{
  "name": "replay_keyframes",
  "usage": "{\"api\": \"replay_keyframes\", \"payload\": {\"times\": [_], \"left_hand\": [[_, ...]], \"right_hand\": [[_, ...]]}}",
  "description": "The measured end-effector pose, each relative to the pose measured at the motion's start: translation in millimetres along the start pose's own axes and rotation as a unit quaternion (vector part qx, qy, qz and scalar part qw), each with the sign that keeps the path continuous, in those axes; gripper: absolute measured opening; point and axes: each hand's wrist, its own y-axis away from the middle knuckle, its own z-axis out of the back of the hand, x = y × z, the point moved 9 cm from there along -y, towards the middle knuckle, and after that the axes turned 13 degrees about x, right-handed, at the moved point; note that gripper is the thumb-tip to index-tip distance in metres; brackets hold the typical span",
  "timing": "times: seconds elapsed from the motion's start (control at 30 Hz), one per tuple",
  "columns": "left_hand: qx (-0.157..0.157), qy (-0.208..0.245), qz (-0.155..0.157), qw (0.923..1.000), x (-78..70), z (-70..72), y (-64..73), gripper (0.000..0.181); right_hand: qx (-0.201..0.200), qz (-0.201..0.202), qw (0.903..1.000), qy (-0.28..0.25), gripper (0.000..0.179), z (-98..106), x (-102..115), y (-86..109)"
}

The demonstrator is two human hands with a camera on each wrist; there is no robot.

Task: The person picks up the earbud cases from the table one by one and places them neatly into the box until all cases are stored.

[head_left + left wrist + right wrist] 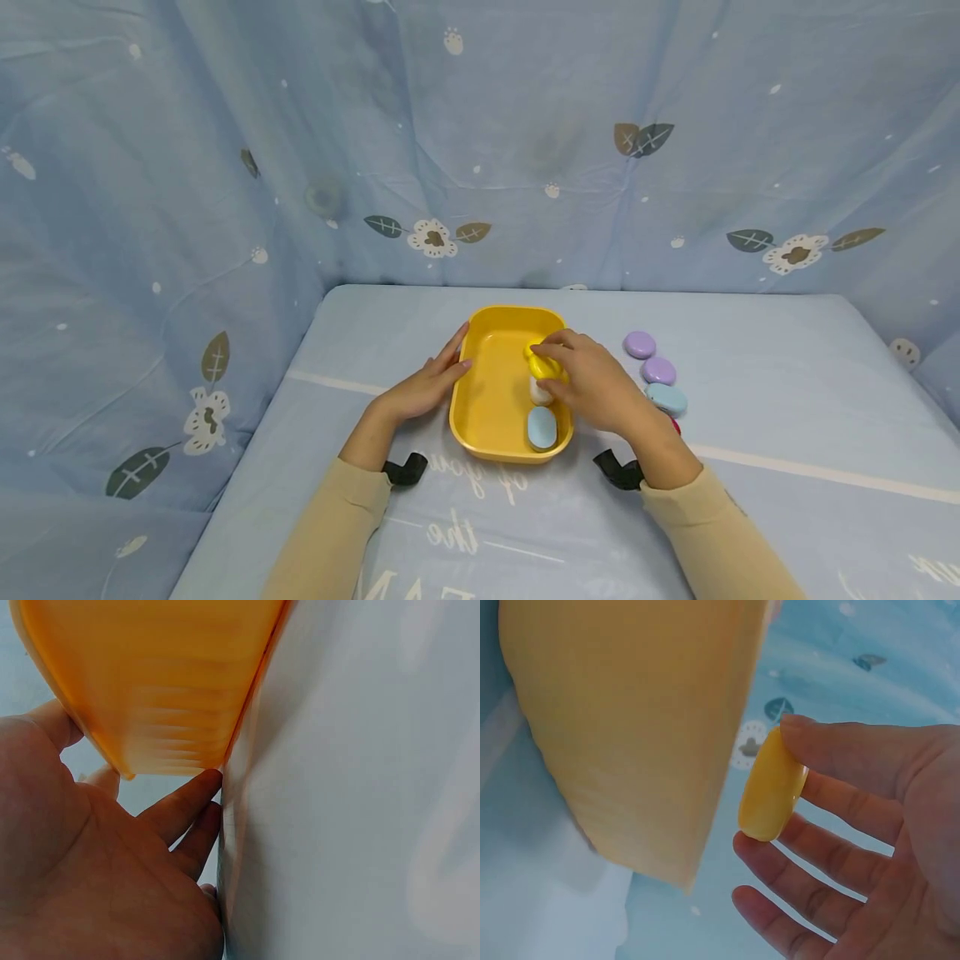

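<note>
A yellow plastic tray (487,454) lies on the cloth-covered table. My left hand (423,387) rests against its left side, its fairly straight fingers touching the outer wall, with the thumb near the rim. My right hand (600,387) pinches a small glossy yellow oval case (771,787) between thumb and fingers. In the right wrist view the case stands clear of the tray wall (630,750); from the head view it is over the tray's right half. Inside the tray are a white piece (541,392), partly hidden by the hand, and a light blue oval case (542,428).
Right of the tray lie two purple oval cases (640,344), a light blue case (667,399) and a red one (675,425) mostly hidden behind my right wrist. Black camera mounts (406,469) show by both wrists. Patterned blue cloth (525,167) hangs behind the table.
</note>
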Motion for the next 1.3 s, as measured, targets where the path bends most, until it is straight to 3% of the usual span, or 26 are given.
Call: {"api": "replay_keyframes", "payload": {"times": [0.33,0.7,1.3], "left_hand": [[0.005,0.002,-0.009,0.9999,-1.1,-1.0,0.1,0.065],[0.005,0.003,-0.002,1.0,0.4,-1.6,0.2,0.065],[0.006,-0.001,-0.006,1.0,0.1,-0.6,0.1,0.064]], "right_hand": [[0.034,0.008,0.9992,0.021,0.05,-21,12,-6.5],[0.04,0.052,0.9972,0.037,0.047,-35,29,-11.3],[0.089,0.052,0.9944,0.024,0.041,-61,34,-16.7]]}}
